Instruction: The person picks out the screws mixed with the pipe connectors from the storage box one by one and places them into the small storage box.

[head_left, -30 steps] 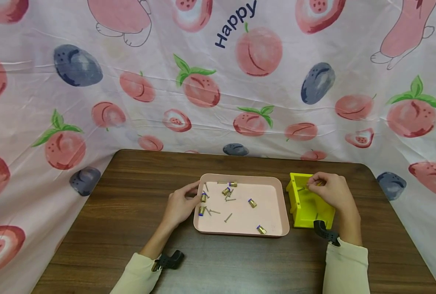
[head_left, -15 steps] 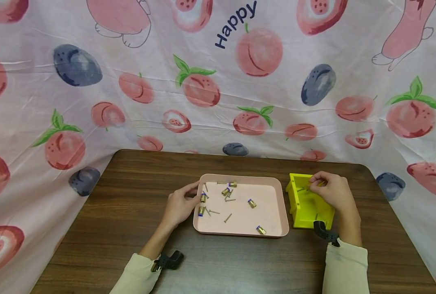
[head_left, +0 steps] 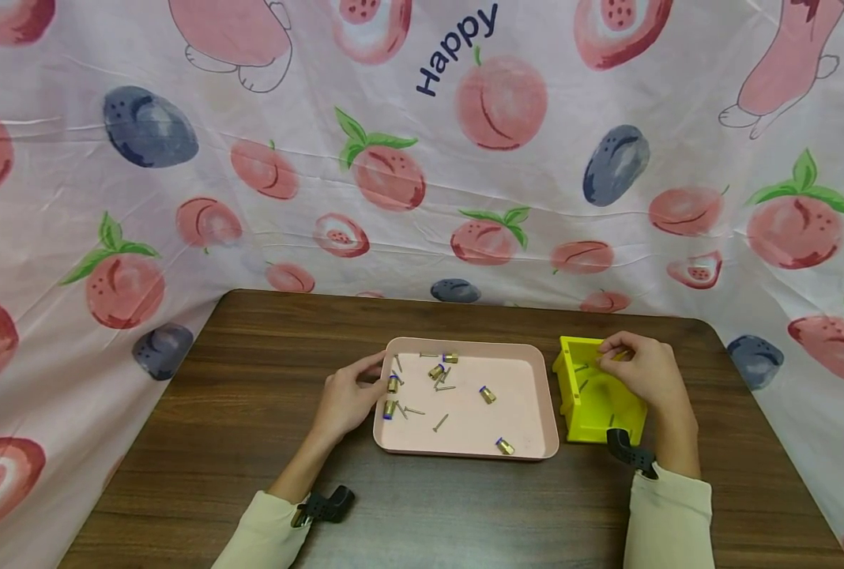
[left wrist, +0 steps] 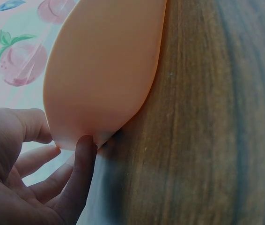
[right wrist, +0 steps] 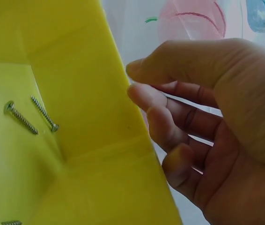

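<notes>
My left hand (head_left: 351, 401) grips the left rim of a shallow pink tray (head_left: 465, 451). In the left wrist view, fingertips (left wrist: 88, 146) press the outer wall of the tray (left wrist: 104, 61). Inside lie several screws (head_left: 441, 423) and several brass push-in fittings with blue collars, such as one fitting (head_left: 488, 394). My right hand (head_left: 642, 367) is over the back right of a yellow bin (head_left: 572, 395). Its thumb and fingers are loosely bent by the bin's rim, nothing visible between them. Two screws, one of them this screw (right wrist: 22, 118), lie in the bin; a third shows partly.
The bin stands just right of the tray on a dark wood table (head_left: 265, 340). A fruit-patterned cloth (head_left: 393, 261) hangs behind and at the sides. Black wrist mounts (head_left: 329, 503) are on both forearms.
A screw near my right fingertips has dropped and now lies lower in the yellow bin. My left hand stays at the tray; both arms hardly move.
</notes>
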### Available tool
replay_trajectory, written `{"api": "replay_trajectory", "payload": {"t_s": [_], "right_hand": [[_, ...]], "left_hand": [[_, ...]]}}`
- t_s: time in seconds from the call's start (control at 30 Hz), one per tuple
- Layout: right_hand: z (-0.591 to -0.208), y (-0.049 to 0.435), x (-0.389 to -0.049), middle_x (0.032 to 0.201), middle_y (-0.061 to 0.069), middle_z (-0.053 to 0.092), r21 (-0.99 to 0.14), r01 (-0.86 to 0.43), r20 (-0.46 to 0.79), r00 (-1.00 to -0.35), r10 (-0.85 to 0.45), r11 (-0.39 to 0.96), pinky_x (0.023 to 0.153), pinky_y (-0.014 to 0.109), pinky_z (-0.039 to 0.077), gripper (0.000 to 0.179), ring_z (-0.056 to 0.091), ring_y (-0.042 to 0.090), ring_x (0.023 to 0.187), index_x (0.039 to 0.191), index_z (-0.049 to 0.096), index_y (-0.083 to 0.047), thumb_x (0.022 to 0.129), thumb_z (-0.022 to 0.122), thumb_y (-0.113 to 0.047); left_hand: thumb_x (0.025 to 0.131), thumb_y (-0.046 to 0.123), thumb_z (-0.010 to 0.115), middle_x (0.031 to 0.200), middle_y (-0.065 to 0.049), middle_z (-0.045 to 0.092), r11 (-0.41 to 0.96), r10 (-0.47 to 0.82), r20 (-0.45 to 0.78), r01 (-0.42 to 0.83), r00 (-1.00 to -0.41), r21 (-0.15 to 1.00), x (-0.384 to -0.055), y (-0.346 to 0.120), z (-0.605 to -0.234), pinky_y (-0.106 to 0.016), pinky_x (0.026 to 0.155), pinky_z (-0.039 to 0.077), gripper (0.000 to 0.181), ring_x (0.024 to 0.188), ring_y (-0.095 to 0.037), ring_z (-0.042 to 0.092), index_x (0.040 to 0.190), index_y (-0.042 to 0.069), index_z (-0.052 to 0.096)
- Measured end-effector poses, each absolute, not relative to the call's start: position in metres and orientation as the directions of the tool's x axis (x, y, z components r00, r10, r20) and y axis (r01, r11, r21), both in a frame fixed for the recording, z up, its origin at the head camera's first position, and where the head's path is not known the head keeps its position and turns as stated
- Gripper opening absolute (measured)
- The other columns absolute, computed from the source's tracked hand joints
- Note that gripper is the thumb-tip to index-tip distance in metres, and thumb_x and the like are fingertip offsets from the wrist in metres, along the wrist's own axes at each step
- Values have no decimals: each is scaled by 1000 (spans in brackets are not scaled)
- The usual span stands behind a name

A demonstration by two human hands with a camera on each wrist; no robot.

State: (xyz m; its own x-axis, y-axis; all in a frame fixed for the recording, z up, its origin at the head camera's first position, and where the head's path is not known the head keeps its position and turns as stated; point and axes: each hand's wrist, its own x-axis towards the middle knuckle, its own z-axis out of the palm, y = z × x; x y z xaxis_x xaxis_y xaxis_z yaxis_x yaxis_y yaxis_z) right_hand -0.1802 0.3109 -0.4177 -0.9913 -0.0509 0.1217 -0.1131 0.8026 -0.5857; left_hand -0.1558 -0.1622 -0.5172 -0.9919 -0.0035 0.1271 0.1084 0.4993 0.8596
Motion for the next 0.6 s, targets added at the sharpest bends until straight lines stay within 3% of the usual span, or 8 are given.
{"api": "replay_trajectory", "payload": {"t_s": [0.17, 0.47, 0.6], "right_hand": [[-414, 307, -180, 89, 9, 73, -631, -153, 160, -985, -66, 761, 67, 24, 48, 14, 58, 23, 78, 105, 78, 0, 96, 83, -10], [-410, 296, -181, 91, 10, 74, -688, -240, 207, -970, -131, 685, 70, 19, 51, 10, 61, 16, 78, 104, 77, 1, 98, 81, -7], [-410, 291, -182, 92, 11, 74, -710, -268, 219, -963, -158, 652, 70, 19, 51, 11, 61, 14, 78, 105, 77, 1, 98, 81, -6]], "left_hand": [[98, 22, 79, 107, -11, 82, 507, -8, 127, 106, -992, 856, -156, -163, -518, -33, 67, 61, 47, 84, -20, 82, 143, 10, 76], [100, 13, 77, 114, -14, 82, 524, -47, 24, -4, -999, 852, -143, -150, -483, -42, 81, 63, 47, 94, -26, 82, 146, 6, 72], [99, 13, 77, 113, -15, 82, 516, -48, 33, 4, -998, 856, -142, -150, -483, -43, 80, 64, 47, 92, -26, 82, 145, 5, 72]]}}
